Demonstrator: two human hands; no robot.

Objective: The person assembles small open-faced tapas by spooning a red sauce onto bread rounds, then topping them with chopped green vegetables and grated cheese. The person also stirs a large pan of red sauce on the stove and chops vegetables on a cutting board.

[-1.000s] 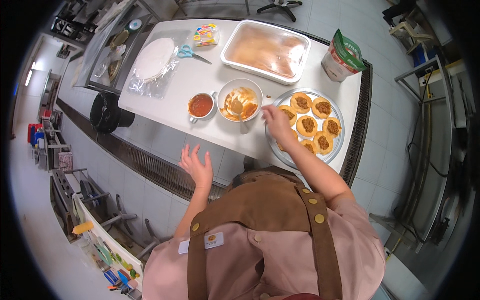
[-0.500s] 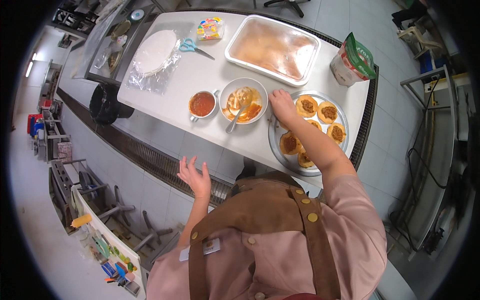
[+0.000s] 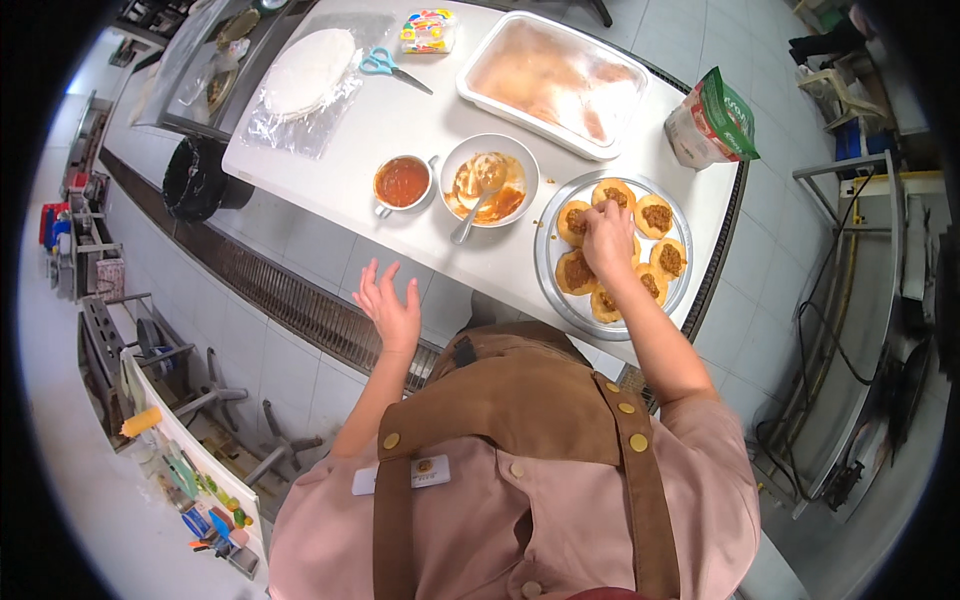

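A round metal tray (image 3: 549, 270) holds several small golden dough rounds topped with brown minced filling, such as the one at its right (image 3: 655, 216). My right hand (image 3: 606, 240) is over the upper left of the tray, fingers bent and drawn together at the filling of a dough round (image 3: 572, 224). Whatever the fingertips may hold is hidden. My left hand (image 3: 388, 308) hangs in the air before the table's front edge, empty, its fingers spread. Left of the tray stands a white bowl (image 3: 530, 163) smeared with orange sauce, a spoon (image 3: 462, 233) leaning in it.
A white cup of red sauce (image 3: 403, 183) stands beside the bowl. Behind are a lidded white container (image 3: 560, 80), a green-and-white pouch (image 3: 708, 125), blue-handled scissors (image 3: 380, 62), a colourful packet (image 3: 428, 32) and white discs on plastic (image 3: 310, 75). A black bin (image 3: 195, 180) stands left of the table.
My right hand has moved right, from the table beside the tray's left rim to over the dough rounds. My left hand stays raised and open. The view has shifted slightly.
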